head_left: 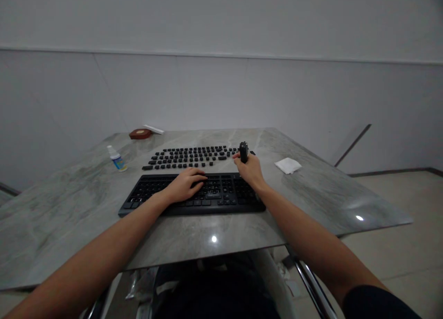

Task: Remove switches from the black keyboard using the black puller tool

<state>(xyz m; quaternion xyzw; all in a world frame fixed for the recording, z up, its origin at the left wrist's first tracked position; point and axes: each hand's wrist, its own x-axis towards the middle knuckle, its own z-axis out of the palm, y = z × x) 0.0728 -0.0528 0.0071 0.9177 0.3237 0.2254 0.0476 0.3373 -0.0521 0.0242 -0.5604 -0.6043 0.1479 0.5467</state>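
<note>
A black keyboard (180, 210) lies near the front edge of the table, many of its keycaps off on the left and middle parts. My left hand (185, 185) rests on its middle, fingers stretched out and touching it. Just past the keyboard's right part, my right hand (252, 170) is closed around a stubby black tool (244, 151) that stands upright with a knobbly top; its lower end is hidden. Loose black keycaps (188, 157) are laid out in rows behind the keyboard, and those at the right end are partly covered by my right hand.
The grey marble-patterned table (83, 203) reaches toward a pale wall. A small white spray bottle (117, 159) stands at left. A brown case (140, 134) and a white flat strip (154, 129) lie at the back. A folded white tissue (288, 165) is at right.
</note>
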